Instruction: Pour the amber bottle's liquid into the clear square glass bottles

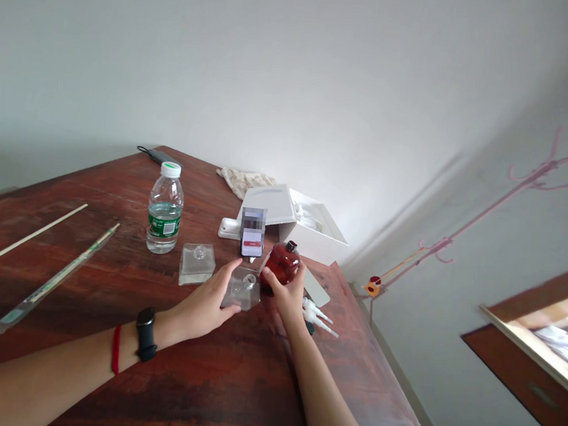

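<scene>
My right hand [286, 290] is wrapped around an amber bottle [283, 264], whose dark open neck tilts slightly at the top. Just left of it, my left hand [215, 300] holds a square clear glass bottle [245, 291] by its left side, thumb in front and fingers behind. The mouth of this glass bottle is uncapped. A second square glass bottle [197, 266] stands to the left of my left hand. By my right wrist lie white pump heads [318, 314] and a dark cap [310, 327].
A phone [252, 233] stands propped against a white box lid [271, 198], beside an open white box [314, 243]. A water bottle [165, 211] stands left. Farther left lie a thin stick [33, 234] and wrapped sticks [64, 275]. A cloth [244, 182] lies behind on the wooden table [188, 378].
</scene>
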Demonstrator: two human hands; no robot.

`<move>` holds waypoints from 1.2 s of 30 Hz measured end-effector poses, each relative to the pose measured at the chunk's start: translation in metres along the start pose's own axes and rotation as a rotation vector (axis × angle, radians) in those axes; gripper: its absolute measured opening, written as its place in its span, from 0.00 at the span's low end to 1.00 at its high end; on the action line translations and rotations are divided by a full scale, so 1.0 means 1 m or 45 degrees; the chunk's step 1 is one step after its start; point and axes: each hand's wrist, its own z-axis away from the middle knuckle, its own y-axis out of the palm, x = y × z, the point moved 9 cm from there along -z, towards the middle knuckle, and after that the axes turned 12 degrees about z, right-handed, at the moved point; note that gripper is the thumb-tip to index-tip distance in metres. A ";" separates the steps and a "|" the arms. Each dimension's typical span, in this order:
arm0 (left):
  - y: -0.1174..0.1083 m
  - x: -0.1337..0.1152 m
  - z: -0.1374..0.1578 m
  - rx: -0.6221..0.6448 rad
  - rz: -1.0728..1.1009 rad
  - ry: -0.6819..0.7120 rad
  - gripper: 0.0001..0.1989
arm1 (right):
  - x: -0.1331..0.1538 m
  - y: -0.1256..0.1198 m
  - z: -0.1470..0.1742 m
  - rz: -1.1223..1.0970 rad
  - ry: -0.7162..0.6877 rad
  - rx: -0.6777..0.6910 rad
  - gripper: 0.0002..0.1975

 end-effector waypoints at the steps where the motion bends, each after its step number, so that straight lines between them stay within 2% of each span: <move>1: 0.000 0.000 0.000 0.003 0.001 0.002 0.44 | 0.000 -0.003 -0.001 0.004 -0.002 -0.016 0.33; 6: 0.001 0.002 -0.001 -0.009 0.023 0.011 0.45 | -0.001 -0.023 -0.006 0.048 0.017 -0.108 0.32; 10: 0.001 0.002 -0.003 -0.001 0.092 0.036 0.45 | 0.000 -0.039 0.000 0.093 0.032 -0.064 0.35; 15: 0.000 0.005 -0.006 0.025 0.184 0.044 0.48 | 0.023 -0.053 0.013 0.419 -0.123 0.179 0.43; 18: 0.000 0.004 -0.008 0.040 0.230 0.065 0.48 | 0.034 -0.056 0.020 0.593 -0.149 0.355 0.46; 25: 0.000 -0.003 -0.010 0.087 0.226 0.111 0.49 | 0.053 -0.056 0.033 0.882 -0.243 0.614 0.44; 31: 0.001 -0.005 -0.010 0.119 0.174 0.123 0.50 | 0.054 -0.056 0.037 1.066 -0.307 0.740 0.46; 36: 0.000 -0.005 -0.012 0.141 0.159 0.106 0.50 | 0.058 -0.055 0.034 1.109 -0.311 0.807 0.47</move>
